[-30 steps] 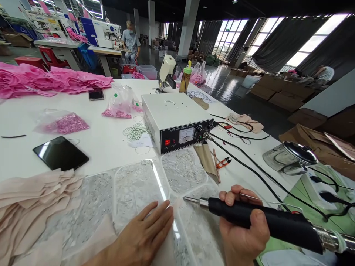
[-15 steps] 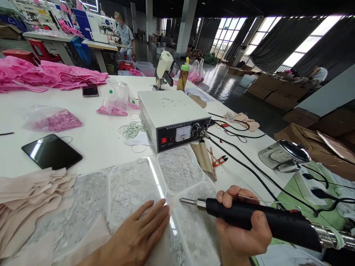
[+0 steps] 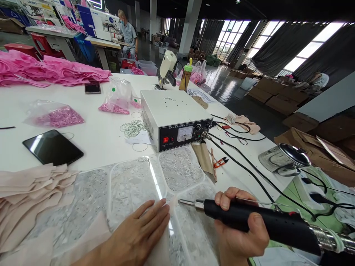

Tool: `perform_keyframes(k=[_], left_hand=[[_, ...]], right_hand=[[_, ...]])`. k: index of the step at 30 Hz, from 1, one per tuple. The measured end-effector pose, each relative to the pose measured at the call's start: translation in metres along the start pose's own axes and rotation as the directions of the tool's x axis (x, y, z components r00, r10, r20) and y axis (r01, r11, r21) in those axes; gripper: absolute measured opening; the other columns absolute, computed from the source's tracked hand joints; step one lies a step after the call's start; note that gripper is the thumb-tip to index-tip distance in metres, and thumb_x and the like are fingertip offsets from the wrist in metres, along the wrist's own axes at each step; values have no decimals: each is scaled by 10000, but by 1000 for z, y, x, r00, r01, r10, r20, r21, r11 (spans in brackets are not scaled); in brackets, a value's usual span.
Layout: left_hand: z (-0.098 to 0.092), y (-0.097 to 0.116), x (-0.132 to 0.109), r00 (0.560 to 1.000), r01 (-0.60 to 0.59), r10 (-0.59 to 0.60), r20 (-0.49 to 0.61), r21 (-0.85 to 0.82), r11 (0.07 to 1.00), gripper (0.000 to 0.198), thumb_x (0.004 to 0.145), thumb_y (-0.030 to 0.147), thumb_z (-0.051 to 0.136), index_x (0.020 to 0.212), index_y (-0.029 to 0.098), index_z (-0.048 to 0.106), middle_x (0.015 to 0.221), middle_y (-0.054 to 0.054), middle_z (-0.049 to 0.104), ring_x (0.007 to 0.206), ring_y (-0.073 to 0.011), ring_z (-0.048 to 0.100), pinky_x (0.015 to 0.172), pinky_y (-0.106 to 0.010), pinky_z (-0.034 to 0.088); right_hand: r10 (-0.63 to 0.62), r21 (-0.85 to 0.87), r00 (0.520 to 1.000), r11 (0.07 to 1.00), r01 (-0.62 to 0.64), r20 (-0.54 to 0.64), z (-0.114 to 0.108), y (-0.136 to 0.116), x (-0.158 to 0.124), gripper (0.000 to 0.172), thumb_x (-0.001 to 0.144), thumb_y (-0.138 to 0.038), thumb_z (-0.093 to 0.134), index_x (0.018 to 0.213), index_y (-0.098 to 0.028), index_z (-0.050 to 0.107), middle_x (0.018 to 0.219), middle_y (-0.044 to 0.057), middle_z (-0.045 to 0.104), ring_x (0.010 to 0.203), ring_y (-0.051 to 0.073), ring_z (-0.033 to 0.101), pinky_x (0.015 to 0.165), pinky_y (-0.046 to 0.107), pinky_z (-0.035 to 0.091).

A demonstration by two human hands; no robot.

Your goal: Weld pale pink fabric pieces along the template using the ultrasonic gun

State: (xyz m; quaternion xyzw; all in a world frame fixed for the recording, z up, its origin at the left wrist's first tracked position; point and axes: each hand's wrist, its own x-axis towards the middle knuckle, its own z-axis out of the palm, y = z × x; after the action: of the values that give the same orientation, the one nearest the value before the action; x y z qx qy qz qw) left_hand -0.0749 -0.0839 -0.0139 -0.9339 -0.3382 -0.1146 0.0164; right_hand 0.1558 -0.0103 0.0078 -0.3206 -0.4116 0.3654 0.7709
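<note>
My left hand (image 3: 138,231) lies flat, fingers stretched out, on a strip of thin beige fabric (image 3: 158,255) over a grey stone-patterned mat (image 3: 133,181). In my right hand (image 3: 240,240) is the black handle of a handheld ultrasonic welder (image 3: 230,214), with fingers and thumb wrapped round it. Its pointed metal tip aims left, at the fabric just beyond my left fingertips; whether it touches the cloth I cannot tell. A pile of beige fabric pieces (image 3: 30,203) rests at the left.
Behind the mat stands the welder's white control box (image 3: 174,107), its black cables (image 3: 241,162) running right. Around it are orange thread snips (image 3: 221,162), a tablet (image 3: 54,147), bags of pink bits (image 3: 65,116), and a steel mug (image 3: 283,159). A person sits at a distant sewing machine (image 3: 97,24).
The welder's tip has shifted very slightly left and down. My left hand stays flat in nearly the same place. The whole view has moved a little.
</note>
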Motion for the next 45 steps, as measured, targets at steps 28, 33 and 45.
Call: perform_keyframes(k=[28, 33, 45], left_hand=[[10, 5, -2, 996, 54, -52, -76, 22, 998, 685, 801, 46, 442, 1484, 53, 380, 1486, -139, 504, 1488, -287, 267, 1162, -445, 350], [11, 4, -2, 997, 18, -16, -73, 29, 999, 698, 790, 34, 443, 1486, 42, 376, 1466, -151, 522, 1467, -296, 316, 1134, -454, 384], [2, 2, 3, 995, -15, 18, -96, 28, 999, 673, 765, 7, 428, 1438, 3, 420, 1416, -186, 563, 1392, -314, 444, 1081, -466, 444]], right_hand=[[0, 51, 996, 999, -4, 85, 4, 1, -1, 157, 823, -360, 589, 845, -209, 623, 744, -16, 547, 534, 112, 515, 546, 300, 481], [-9, 51, 991, 999, 2, 135, 6, 3, -3, 153, 847, -353, 584, 877, -208, 625, 777, -11, 559, 560, 108, 515, 561, 303, 489], [-1, 35, 991, 999, -3, 132, 7, 0, -3, 130, 845, -337, 588, 847, -211, 617, 779, -10, 567, 562, 115, 518, 555, 317, 492]])
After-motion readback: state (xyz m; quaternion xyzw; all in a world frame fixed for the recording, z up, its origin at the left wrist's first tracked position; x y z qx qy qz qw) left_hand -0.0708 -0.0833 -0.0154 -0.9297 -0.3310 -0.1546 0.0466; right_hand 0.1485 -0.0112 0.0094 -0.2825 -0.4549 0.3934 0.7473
